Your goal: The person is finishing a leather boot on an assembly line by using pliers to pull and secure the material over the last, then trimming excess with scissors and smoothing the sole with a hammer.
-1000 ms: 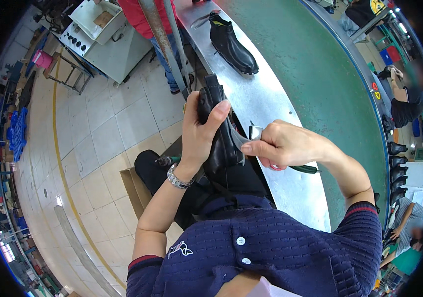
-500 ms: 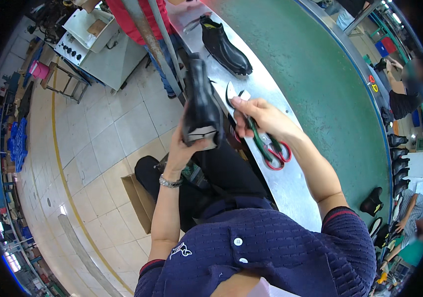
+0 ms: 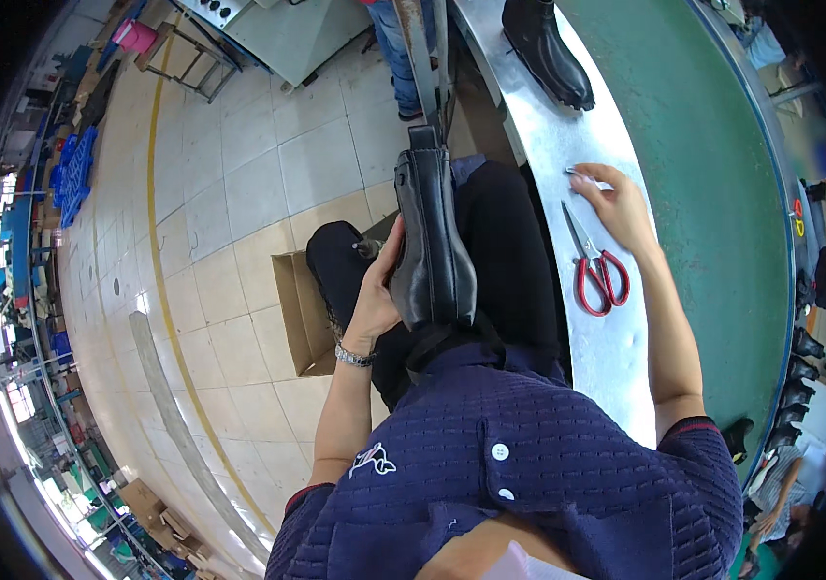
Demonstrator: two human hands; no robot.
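Observation:
My left hand (image 3: 379,298) grips a black leather ankle boot (image 3: 437,237) from its left side, over my lap. The boot's upper faces up, and part of the hand is hidden beneath it. Above the metal bench, my right hand (image 3: 618,201) has thumb and fingertips pinched around a small, shiny thing too small to name. Just below that hand lies a pair of red-handled scissors (image 3: 601,271), blades pointing away from me. A second black boot (image 3: 548,58) stands farther up the metal bench (image 3: 616,372).
An open cardboard box (image 3: 299,324) is on the tiled floor beside my left knee. Metal posts (image 3: 420,63) rise ahead, next to a person's jeans (image 3: 395,53). Several boots (image 3: 799,367) line the far right bench, where other people work.
The boot has come nearer my lap and turned. My right hand no longer holds the green-handled tool, which is out of sight. The view has shifted left and toward me.

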